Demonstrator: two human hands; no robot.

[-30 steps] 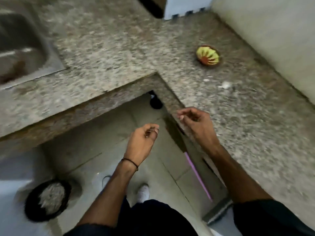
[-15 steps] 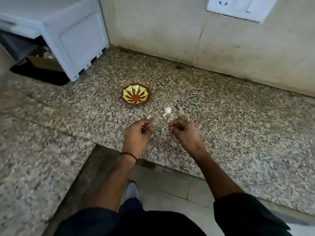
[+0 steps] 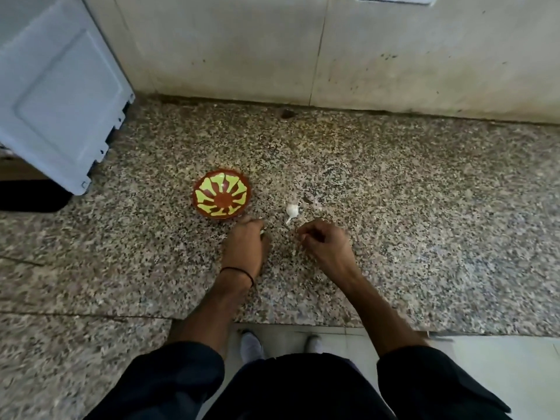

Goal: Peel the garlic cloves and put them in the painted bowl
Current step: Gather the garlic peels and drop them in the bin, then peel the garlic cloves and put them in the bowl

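Both my hands are over the speckled stone counter [image 3: 424, 225] now; a second ago they hung past its edge above the floor, with the painted bowl [image 3: 222, 194] well off to my right. Half a second ago they had already reached the counter, and since then my left hand [image 3: 245, 242] has come up until its knuckles are just beside the bowl's near rim. Its fingers are curled under. A pale speck shows at their tips, but I cannot tell whether I am pinching it or whether it lies on the stone. My right hand [image 3: 325, 242] keeps much the same pose as before, fingers curled in and thumb drawn toward the forefinger. I cannot tell whether anything is held between them. The garlic [image 3: 292, 210], white with a short stalk pointing toward me, still lies on the counter. It is to the right of the bowl and apart from it, just beyond the gap between my hands and nearer the right one. The bowl itself has not shifted, and nothing I can make out lies inside it. The black band [image 3: 239, 271] is on my left wrist. The white appliance [image 3: 60, 95] stands at the far left against the wall [image 3: 394, 56], as earlier, and the toes of my pale shoes [image 3: 251, 344] show on the floor below the counter edge.
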